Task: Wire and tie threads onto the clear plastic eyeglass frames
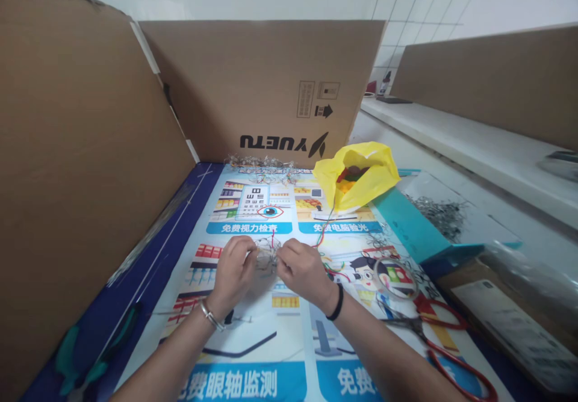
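Both my hands meet over a printed poster (253,354) that covers the table. My left hand (233,269) and my right hand (300,266) are closed in pinches on a small tangled bundle of thin wire (266,254) held between them. A red strand sticks up from the bundle. Red and green strands (332,266) trail away from my right hand toward a yellow plastic bag (356,173) with coloured pieces inside.
Cardboard panels (262,89) wall the left and back. Green-handled pliers (85,360) lie at the left edge. Red-handled scissors (442,336) and a tape roll (395,278) lie on the right. A teal box (415,227) holds metal bits. More wire pieces (262,164) sit by the back panel.
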{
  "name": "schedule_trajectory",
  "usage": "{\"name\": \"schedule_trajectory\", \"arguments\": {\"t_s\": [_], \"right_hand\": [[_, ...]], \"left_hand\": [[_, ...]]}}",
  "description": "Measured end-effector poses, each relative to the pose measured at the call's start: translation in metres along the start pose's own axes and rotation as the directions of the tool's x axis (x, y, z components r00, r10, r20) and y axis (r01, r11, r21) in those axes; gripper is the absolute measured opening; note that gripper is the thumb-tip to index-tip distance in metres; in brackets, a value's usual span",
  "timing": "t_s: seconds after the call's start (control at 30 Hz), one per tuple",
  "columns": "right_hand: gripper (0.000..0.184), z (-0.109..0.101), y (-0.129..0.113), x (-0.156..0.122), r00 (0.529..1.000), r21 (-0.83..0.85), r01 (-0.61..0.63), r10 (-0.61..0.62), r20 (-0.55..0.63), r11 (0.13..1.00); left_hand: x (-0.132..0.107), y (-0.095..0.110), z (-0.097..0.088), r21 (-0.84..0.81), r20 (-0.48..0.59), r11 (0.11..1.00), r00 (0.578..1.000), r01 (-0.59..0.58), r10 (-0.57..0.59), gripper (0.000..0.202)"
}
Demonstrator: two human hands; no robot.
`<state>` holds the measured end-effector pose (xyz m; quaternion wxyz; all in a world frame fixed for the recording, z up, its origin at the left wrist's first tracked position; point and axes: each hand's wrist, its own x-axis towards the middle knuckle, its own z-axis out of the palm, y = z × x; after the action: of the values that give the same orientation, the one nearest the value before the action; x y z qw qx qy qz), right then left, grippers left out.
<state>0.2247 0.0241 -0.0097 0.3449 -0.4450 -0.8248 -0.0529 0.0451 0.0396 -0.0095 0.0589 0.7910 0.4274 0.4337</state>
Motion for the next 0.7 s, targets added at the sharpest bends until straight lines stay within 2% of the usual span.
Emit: {"name": "schedule_trajectory", "arguments": {"t_s": [0.2,0.33,0.5,0.6,0.7], "right_hand": [[0.014,0.004,0.003,-0.004,1.0,-0.064,0.014,-0.016,-0.017,0.998],[0.013,0.008,0.005,-0.008,1.0,-0.071,-0.002,0.002,-0.007,0.997],[0.012,0.009,0.005,-0.008,1.0,-0.06,-0.018,0.018,0.008,0.998],[0.012,0.01,0.005,-0.008,0.999,-0.031,-0.04,0.04,0.015,0.999],[0.012,0.01,0.003,-0.007,0.999,-0.002,-0.051,0.051,0.017,0.999]], "left_hand": [[-0.002,0.002,-0.004,0.091,0.027,0.991,0.995,-0.099,0.097,0.005],[-0.008,0.005,-0.005,0.005,0.087,0.979,0.976,-0.203,0.202,0.01],[-0.013,0.009,-0.002,-0.071,0.195,0.948,0.928,-0.309,0.317,0.016],[-0.014,0.008,-0.001,-0.078,0.248,0.956,0.924,-0.281,0.292,0.017],[-0.013,0.007,-0.001,-0.094,0.235,0.975,0.947,-0.201,0.218,0.016]]}}
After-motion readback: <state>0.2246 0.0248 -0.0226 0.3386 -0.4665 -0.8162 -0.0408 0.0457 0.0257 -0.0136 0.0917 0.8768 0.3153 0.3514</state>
